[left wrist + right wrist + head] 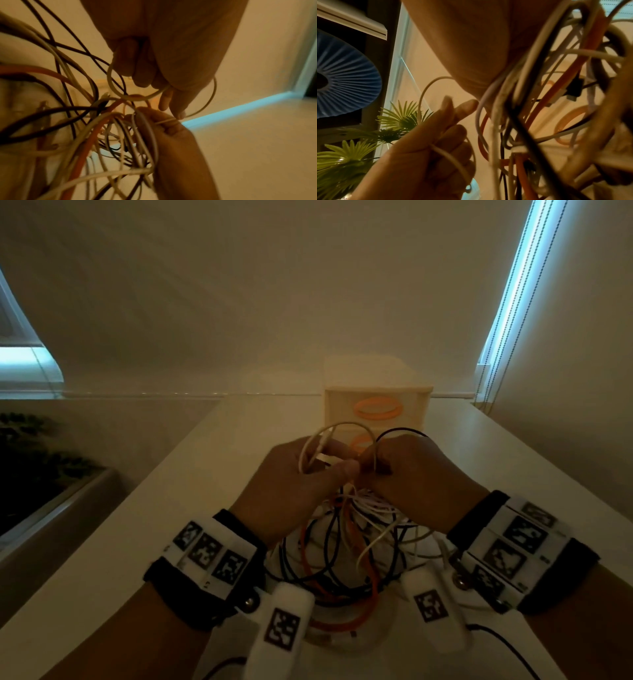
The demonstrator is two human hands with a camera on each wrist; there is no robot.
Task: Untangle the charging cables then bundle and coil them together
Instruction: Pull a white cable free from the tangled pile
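Charging cables (342, 546): a tangle of white, black and orange strands hangs from between the two hands down to the counter (178, 508), its long axis roughly upright; the lower loops spread on the counter between the wrists.
White cable (329, 428): one pale loop arches above the left hand, and a black loop (400, 433) arches above the right.
Left hand (294, 474): raised over the counter, back toward the head camera, fingers (142, 75) curled round the white loop with the thumb pressed against it.
Right hand (414, 477): raised beside the left, fingertips meeting it at the knot; fingers (168, 125) curled round a bunch of white strands and pinching a thin one.
Surroundings: a cream drawer box (376, 402) with orange oval handles stands just behind the hands; a leafy plant (30, 460) sits off the counter's left edge; window blinds (513, 302) hang at the far right.
Wrists: both carry black straps with white marker blocks (209, 553).
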